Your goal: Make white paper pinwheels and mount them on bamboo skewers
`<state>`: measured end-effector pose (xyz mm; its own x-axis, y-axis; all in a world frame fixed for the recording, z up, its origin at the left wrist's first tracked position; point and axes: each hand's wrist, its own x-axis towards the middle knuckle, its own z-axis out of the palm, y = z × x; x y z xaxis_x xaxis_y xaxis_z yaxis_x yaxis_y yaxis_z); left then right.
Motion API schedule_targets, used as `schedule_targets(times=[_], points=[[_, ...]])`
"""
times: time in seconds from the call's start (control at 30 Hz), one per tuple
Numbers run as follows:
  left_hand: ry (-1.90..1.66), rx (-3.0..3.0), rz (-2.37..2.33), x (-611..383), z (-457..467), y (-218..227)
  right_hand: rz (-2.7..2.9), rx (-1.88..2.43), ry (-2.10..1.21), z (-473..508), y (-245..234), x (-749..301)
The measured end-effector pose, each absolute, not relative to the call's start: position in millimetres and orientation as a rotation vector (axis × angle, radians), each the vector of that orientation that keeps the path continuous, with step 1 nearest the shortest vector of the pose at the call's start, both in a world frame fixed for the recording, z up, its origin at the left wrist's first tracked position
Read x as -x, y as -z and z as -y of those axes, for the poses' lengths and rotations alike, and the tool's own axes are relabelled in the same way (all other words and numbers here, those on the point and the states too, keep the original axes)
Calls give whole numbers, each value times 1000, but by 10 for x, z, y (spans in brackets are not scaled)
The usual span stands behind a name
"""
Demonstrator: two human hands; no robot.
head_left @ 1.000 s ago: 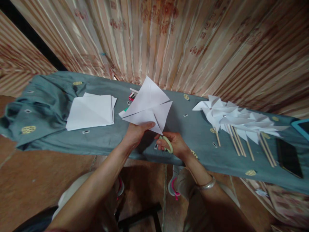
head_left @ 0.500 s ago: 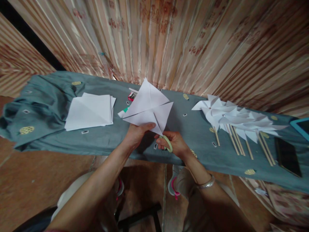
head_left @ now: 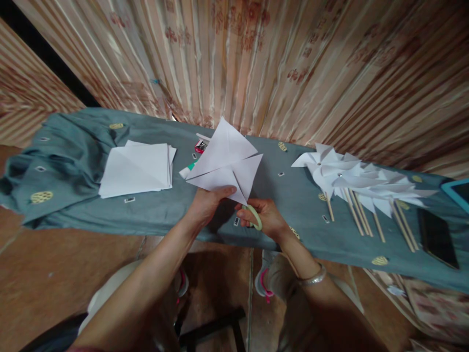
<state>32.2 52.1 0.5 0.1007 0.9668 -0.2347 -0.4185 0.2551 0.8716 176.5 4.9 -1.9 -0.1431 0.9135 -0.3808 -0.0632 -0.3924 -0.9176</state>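
Note:
My left hand pinches a square sheet of white paper by its lower edge, thumb on top and fingers beneath. Slits run inward from several corners of the sheet, which is held up over the table. In my right hand is a pair of scissors with pale green handles, my fingers closed around them. The scissors meet the sheet at its bottom corner; their blades are hidden by the paper.
A stack of white paper lies on the left of the cloth-covered table. Paper pinwheels on wooden sticks overlap at the right, beside a black phone and a blue-edged device. Behind the sheet sits a small red box.
Hardly anything differs. The far corner of the sheet has tilted very slightly; both hands and the scissors stay in the same place.

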Motion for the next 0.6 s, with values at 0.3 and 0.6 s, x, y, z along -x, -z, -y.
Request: schedule_targets(times=[0.3, 0.6], points=[[-1157, -733, -959, -319, -527, 14, 1039, 1357, -1635, -46, 12, -1768], [-1165, -753, -946, -318, -526, 8, 1041, 1359, -1634, -49, 25, -1767]])
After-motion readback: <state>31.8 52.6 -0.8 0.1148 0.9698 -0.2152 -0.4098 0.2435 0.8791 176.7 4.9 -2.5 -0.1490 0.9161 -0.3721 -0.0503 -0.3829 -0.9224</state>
